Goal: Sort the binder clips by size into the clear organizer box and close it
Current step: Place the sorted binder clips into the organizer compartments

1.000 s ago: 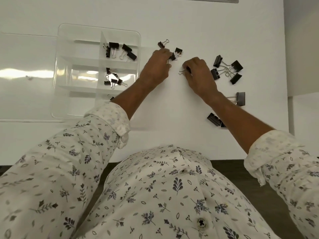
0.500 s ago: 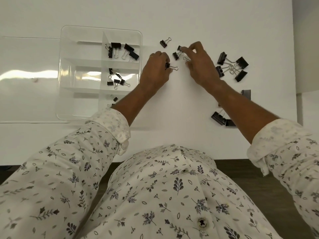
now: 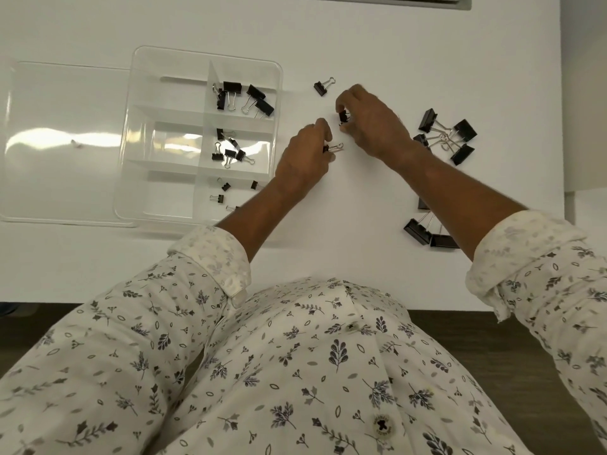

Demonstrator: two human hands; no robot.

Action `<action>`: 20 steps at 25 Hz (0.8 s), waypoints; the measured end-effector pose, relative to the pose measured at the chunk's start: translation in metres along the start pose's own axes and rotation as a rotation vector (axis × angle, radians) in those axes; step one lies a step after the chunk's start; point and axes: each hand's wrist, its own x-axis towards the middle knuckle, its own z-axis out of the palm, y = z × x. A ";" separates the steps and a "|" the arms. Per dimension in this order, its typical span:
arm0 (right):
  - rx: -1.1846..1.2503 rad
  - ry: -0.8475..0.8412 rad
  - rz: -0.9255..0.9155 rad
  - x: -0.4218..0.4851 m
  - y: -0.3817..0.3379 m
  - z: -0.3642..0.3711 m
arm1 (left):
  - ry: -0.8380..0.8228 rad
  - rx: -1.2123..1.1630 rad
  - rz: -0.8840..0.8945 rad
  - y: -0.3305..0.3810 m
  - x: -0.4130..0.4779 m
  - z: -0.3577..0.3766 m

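My left hand [image 3: 303, 156] pinches a small binder clip [image 3: 332, 148] at mid-tabletop, wire handles pointing right. My right hand [image 3: 371, 124] grips another small clip [image 3: 344, 117] just beyond it. One loose clip [image 3: 323, 87] lies toward the far edge. The clear organizer box [image 3: 138, 133] sits open toward the left edge, clips in three right-hand compartments. Larger clips [image 3: 446, 137] cluster near the right edge; more [image 3: 423, 232] lie toward the near-right corner

bright, even overhead light washes the white table [image 3: 361, 34] almost flat. glare streaks across the clear lid [image 3: 65, 139] and inside the organizer box [image 3: 276, 73] beside it. soft shadows sit under both forearms. wide-angle bending curves the table edges; fingertips slightly motion-blurred.
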 end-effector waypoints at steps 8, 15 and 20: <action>0.742 0.102 0.415 -0.023 -0.018 -0.006 | 0.151 -0.292 -0.024 -0.002 -0.028 -0.031; 1.756 -0.124 0.699 -0.003 -0.101 -0.030 | 0.271 -0.961 -0.304 -0.042 -0.058 -0.103; 1.758 -0.208 0.640 0.044 -0.177 -0.027 | 0.443 -1.056 -0.453 -0.084 -0.037 -0.159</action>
